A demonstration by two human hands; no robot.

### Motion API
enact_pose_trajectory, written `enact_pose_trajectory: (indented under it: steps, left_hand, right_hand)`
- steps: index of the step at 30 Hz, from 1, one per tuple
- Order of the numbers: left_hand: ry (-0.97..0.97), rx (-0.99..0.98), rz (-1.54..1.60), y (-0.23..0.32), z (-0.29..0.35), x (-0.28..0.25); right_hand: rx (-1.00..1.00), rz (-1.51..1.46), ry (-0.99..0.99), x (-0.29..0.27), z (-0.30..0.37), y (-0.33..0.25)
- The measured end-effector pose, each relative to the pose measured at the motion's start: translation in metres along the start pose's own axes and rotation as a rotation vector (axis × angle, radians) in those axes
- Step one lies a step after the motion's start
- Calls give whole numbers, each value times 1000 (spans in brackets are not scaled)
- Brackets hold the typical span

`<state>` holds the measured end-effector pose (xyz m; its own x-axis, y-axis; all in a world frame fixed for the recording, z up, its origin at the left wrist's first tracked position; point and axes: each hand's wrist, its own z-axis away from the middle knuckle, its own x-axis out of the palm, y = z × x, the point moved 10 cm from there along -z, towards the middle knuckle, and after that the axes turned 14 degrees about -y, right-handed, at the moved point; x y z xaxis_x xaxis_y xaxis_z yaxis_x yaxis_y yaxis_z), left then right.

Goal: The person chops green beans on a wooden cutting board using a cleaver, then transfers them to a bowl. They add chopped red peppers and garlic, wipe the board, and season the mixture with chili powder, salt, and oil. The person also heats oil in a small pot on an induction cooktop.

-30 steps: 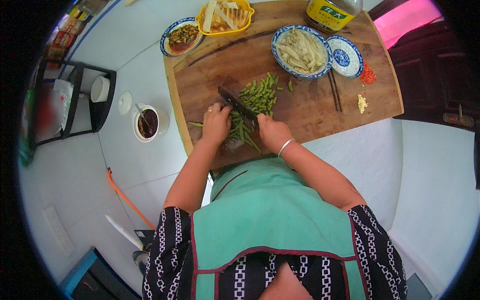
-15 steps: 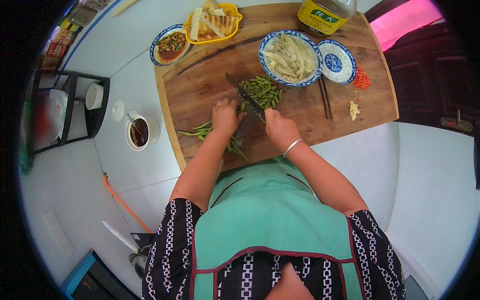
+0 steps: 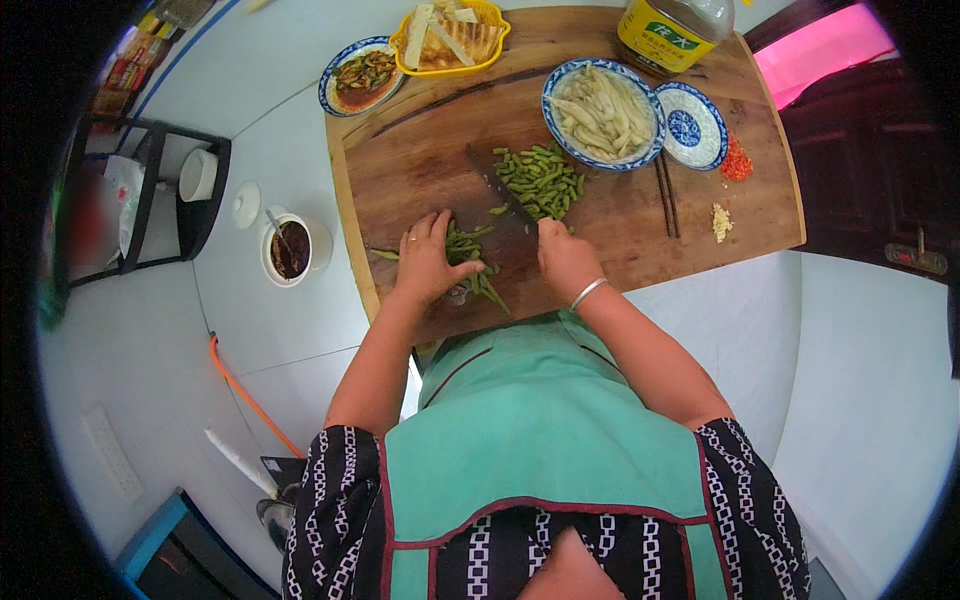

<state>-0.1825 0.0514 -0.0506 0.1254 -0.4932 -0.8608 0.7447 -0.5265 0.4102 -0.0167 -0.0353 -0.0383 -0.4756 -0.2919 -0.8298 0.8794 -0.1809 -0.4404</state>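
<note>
My right hand point(image 3: 568, 260) is closed round the handle of a kitchen knife point(image 3: 508, 198), whose dark blade points away and to the left. Against the blade's right side lies a heap of short-cut green beans point(image 3: 545, 182). On the left, my left hand point(image 3: 428, 262) rests with fingers stretched and thumb apart, touching longer green beans point(image 3: 466, 243) that lie beside and partly beneath it. Everything sits on a large wooden cutting board point(image 3: 400, 160).
Behind are a yellow basket point(image 3: 455, 72) of pale slabs, a plate of sauced food point(image 3: 362, 80), a bowl of pale strips point(image 3: 603, 115), a patterned plate point(image 3: 692, 125) and a large bottle point(image 3: 672, 35). Chopsticks point(image 3: 667, 200), chopped red pepper point(image 3: 737, 160) and minced garlic point(image 3: 721, 222) lie right; a white pot point(image 3: 318, 245) stands left.
My left hand has moved left and away from the blade, its fingers spreading over the longer beans. The knife stays beside the cut heap in my right hand. The whole view has shifted slightly.
</note>
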Motion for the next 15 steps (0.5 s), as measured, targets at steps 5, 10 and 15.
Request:
enact_pose_trajectory:
  steps: [5,10,15]
  left_hand:
    - [-43,-68,11,-1,9,12]
    - [-27,-72,-5,-3,14,10]
    - [-39,-98,-44,-3,17,12]
  right_hand:
    - [-37,-10,1,-2,9,-23]
    - [-25,-4,-74,21,9,-39]
    - [-5,18,-117,30,4,-34]
